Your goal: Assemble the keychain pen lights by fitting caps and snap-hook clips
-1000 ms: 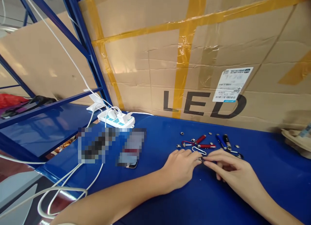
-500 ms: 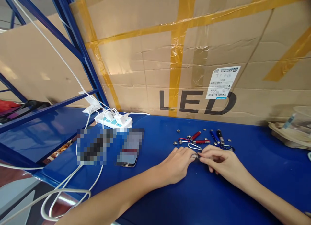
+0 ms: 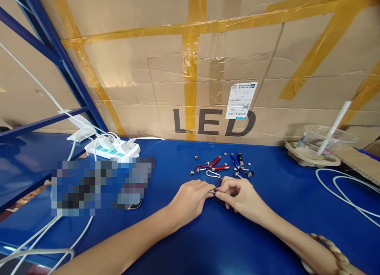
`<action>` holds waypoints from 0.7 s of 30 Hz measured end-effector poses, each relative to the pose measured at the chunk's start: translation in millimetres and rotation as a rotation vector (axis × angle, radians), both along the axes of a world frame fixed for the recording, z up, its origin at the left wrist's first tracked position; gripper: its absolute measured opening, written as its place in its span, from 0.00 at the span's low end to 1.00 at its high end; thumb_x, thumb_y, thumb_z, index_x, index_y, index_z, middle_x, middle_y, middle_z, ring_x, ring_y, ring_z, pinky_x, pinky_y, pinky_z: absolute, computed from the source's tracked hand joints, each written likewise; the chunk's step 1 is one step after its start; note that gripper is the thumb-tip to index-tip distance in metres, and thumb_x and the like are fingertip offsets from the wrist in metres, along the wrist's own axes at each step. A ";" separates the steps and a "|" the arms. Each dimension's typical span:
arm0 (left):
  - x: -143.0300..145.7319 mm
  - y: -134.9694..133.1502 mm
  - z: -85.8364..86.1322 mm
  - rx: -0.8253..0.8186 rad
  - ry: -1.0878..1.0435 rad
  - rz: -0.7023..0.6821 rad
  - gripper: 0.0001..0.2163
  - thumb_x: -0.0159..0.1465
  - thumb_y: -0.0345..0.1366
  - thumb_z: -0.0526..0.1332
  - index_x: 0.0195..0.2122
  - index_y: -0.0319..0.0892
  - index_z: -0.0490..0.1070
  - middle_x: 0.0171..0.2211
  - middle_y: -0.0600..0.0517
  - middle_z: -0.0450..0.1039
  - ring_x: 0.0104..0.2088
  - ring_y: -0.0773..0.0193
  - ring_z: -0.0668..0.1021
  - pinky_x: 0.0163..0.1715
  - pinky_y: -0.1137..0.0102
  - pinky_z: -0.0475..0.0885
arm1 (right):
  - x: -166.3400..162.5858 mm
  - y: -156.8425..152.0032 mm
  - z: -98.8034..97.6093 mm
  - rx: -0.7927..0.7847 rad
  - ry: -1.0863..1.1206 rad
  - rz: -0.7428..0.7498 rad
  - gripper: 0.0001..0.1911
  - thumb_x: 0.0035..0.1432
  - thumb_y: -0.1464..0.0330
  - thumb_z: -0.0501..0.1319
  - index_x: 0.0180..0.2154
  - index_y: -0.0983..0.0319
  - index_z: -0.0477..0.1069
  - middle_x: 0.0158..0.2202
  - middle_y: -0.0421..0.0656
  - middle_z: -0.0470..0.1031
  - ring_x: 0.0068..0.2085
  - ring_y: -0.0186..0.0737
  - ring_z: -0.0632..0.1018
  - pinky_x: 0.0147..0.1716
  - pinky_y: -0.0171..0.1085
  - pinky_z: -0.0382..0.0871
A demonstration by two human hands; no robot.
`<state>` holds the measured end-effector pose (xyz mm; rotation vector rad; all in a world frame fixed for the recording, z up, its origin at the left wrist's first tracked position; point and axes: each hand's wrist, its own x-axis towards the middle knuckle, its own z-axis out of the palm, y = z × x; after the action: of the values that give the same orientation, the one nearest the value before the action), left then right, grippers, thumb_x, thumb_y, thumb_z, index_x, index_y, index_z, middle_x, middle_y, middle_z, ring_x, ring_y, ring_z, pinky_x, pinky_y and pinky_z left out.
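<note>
Between my two hands is a small silver-and-dark metal piece, mostly covered by fingertips. My left hand is closed on its left end, palm down. The fingers of my right hand pinch its right end. Just beyond lie red mini flashlight tubes, a blue tube and a black tube. A silver-white carabiner clip rests nearest my hands. Small metal caps and round silver button-like pieces are scattered around the tubes.
A white power strip with plugs and cables stands at the back left, near a phone. At the right are a clear cup with a straw in a pulp tray and white cable. A taped cardboard box walls the back.
The view has swung right, so everything sits further left and the cup with its straw shows more fully. Both hands keep hold of the small metal piece, with little visible change in grip.
</note>
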<state>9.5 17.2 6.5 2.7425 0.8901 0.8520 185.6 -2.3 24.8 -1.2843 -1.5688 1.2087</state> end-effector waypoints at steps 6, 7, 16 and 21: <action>-2.5 2.3 -1.0 0.094 0.068 -0.016 0.12 0.65 0.29 0.49 0.44 0.40 0.71 0.38 0.49 0.78 0.31 0.66 0.73 0.32 0.69 0.66 | 3.1 1.0 -5.5 -0.053 -0.031 0.003 0.18 0.40 0.58 0.68 0.19 0.64 0.66 0.25 0.39 0.66 0.16 0.25 0.67 0.10 0.27 0.58; -2.6 2.5 -0.5 0.091 0.078 -0.025 0.13 0.66 0.29 0.49 0.45 0.41 0.71 0.38 0.49 0.78 0.32 0.66 0.73 0.33 0.68 0.66 | 3.4 1.6 -5.7 -0.052 -0.035 0.003 0.18 0.40 0.58 0.69 0.19 0.64 0.66 0.25 0.39 0.66 0.16 0.25 0.67 0.10 0.27 0.58; 5.0 -1.0 3.9 -0.126 -0.125 0.118 0.07 0.63 0.31 0.55 0.37 0.42 0.72 0.32 0.53 0.78 0.33 0.67 0.74 0.37 0.71 0.67 | 3.7 3.6 -7.4 -0.077 -0.056 -0.065 0.19 0.42 0.53 0.65 0.26 0.63 0.70 0.21 0.37 0.64 0.16 0.29 0.67 0.07 0.27 0.58; 3.9 -2.6 9.4 -0.107 -0.051 0.125 0.08 0.64 0.32 0.53 0.38 0.43 0.71 0.35 0.53 0.78 0.34 0.65 0.76 0.37 0.69 0.67 | 5.6 3.9 -6.8 0.007 -0.061 -0.056 0.20 0.43 0.51 0.65 0.25 0.63 0.71 0.23 0.39 0.67 0.16 0.29 0.68 0.08 0.28 0.58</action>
<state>13.3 14.6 16.0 2.5857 1.0732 0.8643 191.2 1.5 18.0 -1.3636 -1.5684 1.1372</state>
